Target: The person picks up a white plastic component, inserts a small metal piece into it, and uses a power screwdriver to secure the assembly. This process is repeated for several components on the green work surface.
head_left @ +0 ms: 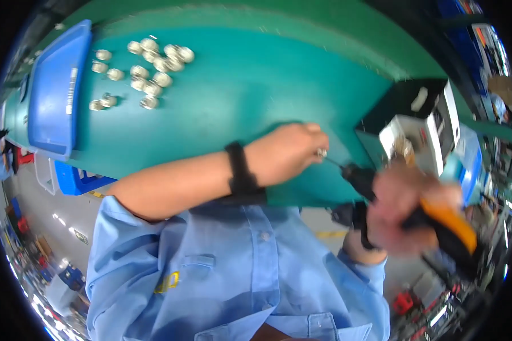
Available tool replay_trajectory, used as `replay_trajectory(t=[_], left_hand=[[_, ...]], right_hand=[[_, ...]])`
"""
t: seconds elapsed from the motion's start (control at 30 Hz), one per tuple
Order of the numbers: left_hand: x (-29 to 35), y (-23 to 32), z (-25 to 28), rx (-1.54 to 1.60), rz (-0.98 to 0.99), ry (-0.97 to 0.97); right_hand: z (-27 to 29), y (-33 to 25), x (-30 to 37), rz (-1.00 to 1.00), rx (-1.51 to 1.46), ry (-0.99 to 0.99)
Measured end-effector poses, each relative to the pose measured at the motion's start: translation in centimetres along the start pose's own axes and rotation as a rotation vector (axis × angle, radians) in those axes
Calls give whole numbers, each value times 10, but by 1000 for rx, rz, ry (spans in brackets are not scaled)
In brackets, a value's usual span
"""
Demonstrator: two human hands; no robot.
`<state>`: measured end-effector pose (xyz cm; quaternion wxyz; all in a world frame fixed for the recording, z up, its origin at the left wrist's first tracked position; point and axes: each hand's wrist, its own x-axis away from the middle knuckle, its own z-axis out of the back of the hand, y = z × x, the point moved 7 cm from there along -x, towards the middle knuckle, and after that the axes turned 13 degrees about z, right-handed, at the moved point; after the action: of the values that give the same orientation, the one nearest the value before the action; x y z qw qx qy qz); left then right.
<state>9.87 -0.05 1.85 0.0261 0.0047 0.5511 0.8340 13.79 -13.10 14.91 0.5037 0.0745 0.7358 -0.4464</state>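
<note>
My left hand (pixel 290 152) is closed over the green table, its fingertips pinching a small shiny metal part (pixel 322 153). Most of that part is hidden by the fingers. My right hand (pixel 401 199), smeared by motion, is wrapped round an orange and black power screwdriver (pixel 450 224). Its dark nose and thin bit point left at the metal part; whether the bit touches it, I cannot tell. A black band (pixel 239 170) circles my left wrist. At the upper left, several round silvery metal pieces (pixel 161 79) lie loosely grouped on the table (pixel 222 113).
A blue tray (pixel 48 96) stands at the table's left end. To the right, next to my right hand, is a black and white open box (pixel 375 108) with small metal parts (pixel 404 146) inside. Behind it a blue container (pixel 469 162) is partly visible.
</note>
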Motion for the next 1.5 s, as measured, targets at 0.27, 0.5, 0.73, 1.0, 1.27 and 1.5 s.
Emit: replay_trajectory(t=[0.27, 0.5, 0.73, 1.0, 1.27, 1.5], left_hand=[[-118, 0, 109, -333, 121, 449], [-151, -61, 233, -718, 706, 969], [-133, -42, 180, -394, 399, 537], [-18, 11, 15, -305, 260, 73], [-1, 7, 5, -101, 328, 24], [1, -9, 7, -40, 401, -17]], right_hand=[[45, -75, -21, 153, 58, 340], [70, -93, -6, 120, 134, 369], [98, -106, -12, 139, 253, 389], [105, -80, -14, 161, 260, 303], [97, -48, -30, 15, 80, -61], [112, -26, -40, -147, -96, 59]])
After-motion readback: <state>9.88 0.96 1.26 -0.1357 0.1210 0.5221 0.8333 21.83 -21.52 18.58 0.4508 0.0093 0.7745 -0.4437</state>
